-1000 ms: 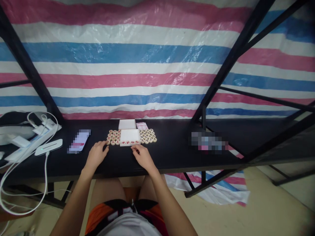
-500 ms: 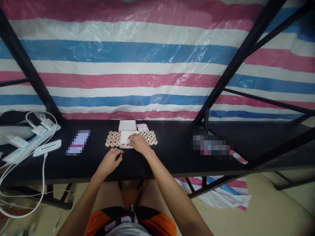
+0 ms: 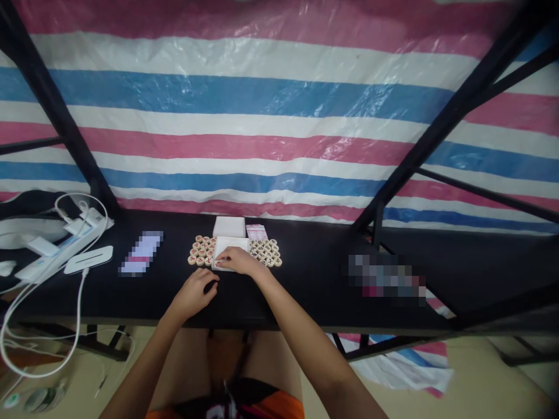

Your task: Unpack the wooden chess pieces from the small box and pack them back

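My right hand [image 3: 239, 260] reaches over the front of a shallow white box [image 3: 233, 244] on the black table [image 3: 305, 291]. Its fingers are pressed together at the box's front left corner, and what they hold is hidden. My left hand [image 3: 195, 293] rests curled on the table in front of the box, fingers closed. Round pale game pieces with red marks [image 3: 201, 251] lie left of the box. Similar pieces with black marks [image 3: 267, 252] lie to its right. A white lid [image 3: 229, 226] and a pink paper [image 3: 257, 231] sit behind the box.
A white power strip [image 3: 56, 247] with plugs and looping cables, plus a flat white device [image 3: 88, 259], lies at the left. A blurred flat object [image 3: 140, 260] lies left of the pieces, another [image 3: 386, 278] at the right. Black frame posts [image 3: 379, 224] and a striped tarp [image 3: 262, 116] stand behind.
My right hand moved from the table's front onto the box, then slid to its front left corner. My left hand drew back from the red-marked pieces toward me and curled.
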### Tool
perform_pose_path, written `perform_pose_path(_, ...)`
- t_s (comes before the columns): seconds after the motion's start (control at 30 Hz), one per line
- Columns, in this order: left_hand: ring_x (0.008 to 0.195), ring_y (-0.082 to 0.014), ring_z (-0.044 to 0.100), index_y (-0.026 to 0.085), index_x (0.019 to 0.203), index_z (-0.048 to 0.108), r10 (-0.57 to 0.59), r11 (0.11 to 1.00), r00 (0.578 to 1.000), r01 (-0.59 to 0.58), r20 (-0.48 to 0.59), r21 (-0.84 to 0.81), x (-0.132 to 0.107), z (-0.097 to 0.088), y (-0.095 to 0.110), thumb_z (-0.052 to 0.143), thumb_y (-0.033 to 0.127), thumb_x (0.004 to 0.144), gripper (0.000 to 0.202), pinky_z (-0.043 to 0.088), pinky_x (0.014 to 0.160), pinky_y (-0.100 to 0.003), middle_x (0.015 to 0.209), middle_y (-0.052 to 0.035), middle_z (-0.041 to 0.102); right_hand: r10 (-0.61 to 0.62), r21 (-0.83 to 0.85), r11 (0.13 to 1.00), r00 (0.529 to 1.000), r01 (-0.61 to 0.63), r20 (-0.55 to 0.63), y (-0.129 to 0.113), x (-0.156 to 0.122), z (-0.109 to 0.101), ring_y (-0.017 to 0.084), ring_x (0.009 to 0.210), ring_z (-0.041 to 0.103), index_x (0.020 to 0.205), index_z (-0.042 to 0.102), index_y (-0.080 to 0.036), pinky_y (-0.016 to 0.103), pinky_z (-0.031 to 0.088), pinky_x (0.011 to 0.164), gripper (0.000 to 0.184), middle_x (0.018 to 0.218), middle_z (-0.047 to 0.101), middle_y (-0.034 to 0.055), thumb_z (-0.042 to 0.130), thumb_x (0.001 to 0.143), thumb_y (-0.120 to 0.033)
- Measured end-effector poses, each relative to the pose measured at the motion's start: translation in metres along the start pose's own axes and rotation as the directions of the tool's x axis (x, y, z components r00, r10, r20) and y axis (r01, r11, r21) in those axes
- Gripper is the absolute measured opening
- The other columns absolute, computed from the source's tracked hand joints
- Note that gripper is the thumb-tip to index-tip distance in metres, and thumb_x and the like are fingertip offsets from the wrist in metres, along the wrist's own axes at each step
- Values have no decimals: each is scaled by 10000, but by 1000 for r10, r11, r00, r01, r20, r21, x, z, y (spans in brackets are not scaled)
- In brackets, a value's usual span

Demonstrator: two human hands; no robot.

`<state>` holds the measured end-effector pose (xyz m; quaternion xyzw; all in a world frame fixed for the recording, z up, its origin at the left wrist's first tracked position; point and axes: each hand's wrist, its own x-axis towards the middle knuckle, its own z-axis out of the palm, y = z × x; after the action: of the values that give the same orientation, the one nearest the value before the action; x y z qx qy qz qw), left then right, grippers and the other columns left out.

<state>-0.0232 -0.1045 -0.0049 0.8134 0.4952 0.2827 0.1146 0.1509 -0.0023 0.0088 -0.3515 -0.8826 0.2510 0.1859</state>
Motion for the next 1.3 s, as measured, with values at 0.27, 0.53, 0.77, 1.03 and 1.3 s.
perform_pose_path(0.27, 893, -202, 560, 208, 918, 649, -9, 1000, 999, 8, 36, 12, -2, -2, 0, 474, 195, 842, 190, 465, 831, -360, 903, -55, 640, 82, 82, 993, 995, -87, 57, -2, 10, -1, 136, 745, 606, 880, 688, -190, 220, 425, 674, 135, 800, 675, 5, 676, 747, -205)
perform_pose_path(0.53, 900, -223, 558, 201, 975, 631, 30, 999, 999, -30, 29, 18, 3, 7, -14, 463, 176, 850, 210, 459, 827, -399, 941, -67, 647, 202, 107, 971, 974, -213, 101, -7, 19, -3, 123, 678, 610, 910, 727, -219, 192, 422, 618, 236, 738, 694, -22, 636, 710, -134)
perform_pose_path(0.77, 929, -221, 549, 200, 1008, 618, 51, 996, 996, -56, 72, 71, 0, 4, -13, 471, 169, 849, 219, 441, 830, -388, 962, -58, 627, 250, 67, 965, 966, -254, 63, -10, 27, 0, 156, 779, 638, 852, 742, -231, 197, 429, 660, 203, 832, 715, -8, 712, 660, -291)
perform_pose_path(1.03, 926, -208, 546, 207, 990, 626, 69, 995, 997, -71, 30, 75, -1, 4, -13, 464, 176, 849, 217, 440, 829, -369, 952, -49, 627, 151, -223, 955, 969, -194, -198, -43, 2, -6, 200, 876, 616, 1001, 664, -177, 270, 444, 785, 290, 960, 669, 77, 569, 728, -155)
perform_pose_path(1.3, 912, -198, 580, 212, 959, 636, 10, 994, 1000, -12, -22, -105, 0, 17, -6, 473, 184, 842, 203, 475, 840, -353, 934, -44, 648, 36, -22, 998, 844, -57, -536, -45, -78, 28, 185, 969, 575, 1002, 600, -194, 310, 447, 900, 275, 957, 630, 57, 498, 763, -103)
